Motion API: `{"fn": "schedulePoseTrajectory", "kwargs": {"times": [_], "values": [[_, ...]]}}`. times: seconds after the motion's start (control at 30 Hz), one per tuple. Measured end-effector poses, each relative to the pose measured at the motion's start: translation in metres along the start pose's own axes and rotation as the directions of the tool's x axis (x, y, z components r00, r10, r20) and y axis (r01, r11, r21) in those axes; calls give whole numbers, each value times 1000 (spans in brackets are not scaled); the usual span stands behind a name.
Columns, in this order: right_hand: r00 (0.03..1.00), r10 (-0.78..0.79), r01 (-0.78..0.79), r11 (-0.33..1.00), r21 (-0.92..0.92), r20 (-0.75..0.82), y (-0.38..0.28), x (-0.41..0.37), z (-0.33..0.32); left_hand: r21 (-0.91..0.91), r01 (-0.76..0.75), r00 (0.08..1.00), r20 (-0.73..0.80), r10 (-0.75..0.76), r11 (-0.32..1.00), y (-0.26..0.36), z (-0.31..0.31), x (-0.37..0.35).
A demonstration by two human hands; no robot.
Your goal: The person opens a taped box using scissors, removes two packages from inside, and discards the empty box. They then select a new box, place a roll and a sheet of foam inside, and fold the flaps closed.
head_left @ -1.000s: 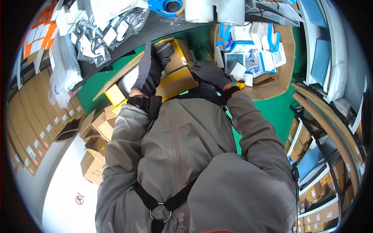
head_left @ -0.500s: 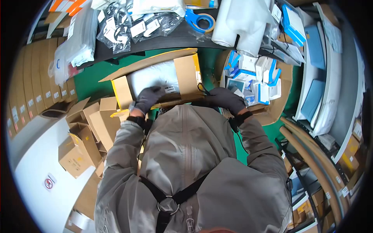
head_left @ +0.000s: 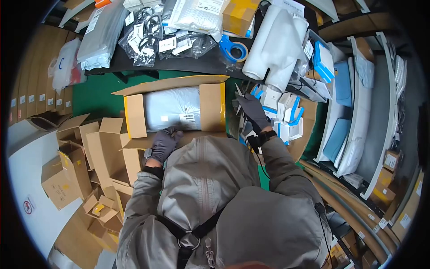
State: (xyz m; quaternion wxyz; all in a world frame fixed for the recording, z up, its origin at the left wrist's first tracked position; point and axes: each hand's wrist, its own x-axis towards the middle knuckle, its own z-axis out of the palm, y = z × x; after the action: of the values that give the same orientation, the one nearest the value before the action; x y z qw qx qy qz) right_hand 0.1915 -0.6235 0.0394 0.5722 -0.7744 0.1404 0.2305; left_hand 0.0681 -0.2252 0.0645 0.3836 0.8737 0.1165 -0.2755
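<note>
Head view: left hand (head_left: 165, 142), grip apart, pins the near flap (head_left: 134, 142) of the open cardboard box (head_left: 134, 117) at frame centre, baring a white parcel (head_left: 172, 107), while right hand (head_left: 251, 110) reaches right toward small cartons (head_left: 286, 121), grip impossible to tell.

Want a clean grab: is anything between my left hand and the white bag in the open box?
Nothing visible. The cardboard box has its flaps open, the left hand rests on the near flap, and the white bag lies uncovered just beyond its fingers.
</note>
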Motion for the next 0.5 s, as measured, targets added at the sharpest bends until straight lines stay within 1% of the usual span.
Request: {"fn": "schedulePoseTrajectory", "kwargs": {"times": [0.03, 0.07, 0.1, 0.13, 0.17, 0.2, 0.23, 0.27, 0.3, 0.33, 0.37, 0.4, 0.43, 0.47, 0.5], "values": [[993, -97, 79, 973, -217, -74, -7, 9, -1, -34, -1, 1000, -13, 1, 999, -3, 0, -1], [970, -206, 135, 894, -427, -126, -16, 18, -2, -39, -7, 1000, -26, 6, 999, 1, -4, -4], [935, -321, 165, 770, -617, -151, -25, 27, -2, 23, -23, 999, -40, 24, 999, 4, -8, -8], [932, -332, 176, 765, -619, -146, -36, 35, 0, 86, -36, 998, -53, 40, 996, 11, -14, -13], [923, -359, 185, 733, -655, -141, -49, 45, 1, 148, -46, 996, -63, 56, 988, 15, -18, -17], [913, -385, 192, 698, -690, -135, -61, 55, 2, 144, -46, 996, -73, 57, 989, 16, -20, -21], [903, -410, 199, 662, -723, -127, -71, 67, 2, 180, -48, 992, -105, 68, 983, 17, -21, -25], [901, -417, 209, 656, -725, -118, -74, 87, 1, 215, -45, 988, -138, 76, 976, 16, -22, -29], [901, -433, 267, 589, -763, -18, -67, 114, 1, 250, -35, 982, -170, 80, 968, 15, -22, -33], [894, -439, 331, 519, -788, 86, -60, 140, 2, 245, -21, 981, -181, 67, 969, 12, -21, -35], [880, -435, 397, 447, -802, 193, -57, 158, 6, 260, -65, 967, -223, 125, 963, 7, -20, -36], [875, -434, 415, 443, -794, 215, -67, 164, 11, 278, -103, 948, -263, 179, 955, 3, -18, -39], [887, -397, 411, 446, -795, 235, -79, 172, 16, 299, -137, 925, -304, 230, 944, -1, -17, -42], [896, -363, 409, 446, -796, 257, -96, 179, 23, 293, -110, 924, -322, 207, 950, 0, -16, -45], [901, -331, 411, 445, -796, 280, -108, 188, 31, 335, -84, 935, -300, 190, 938, 7, -15, -46]]}}
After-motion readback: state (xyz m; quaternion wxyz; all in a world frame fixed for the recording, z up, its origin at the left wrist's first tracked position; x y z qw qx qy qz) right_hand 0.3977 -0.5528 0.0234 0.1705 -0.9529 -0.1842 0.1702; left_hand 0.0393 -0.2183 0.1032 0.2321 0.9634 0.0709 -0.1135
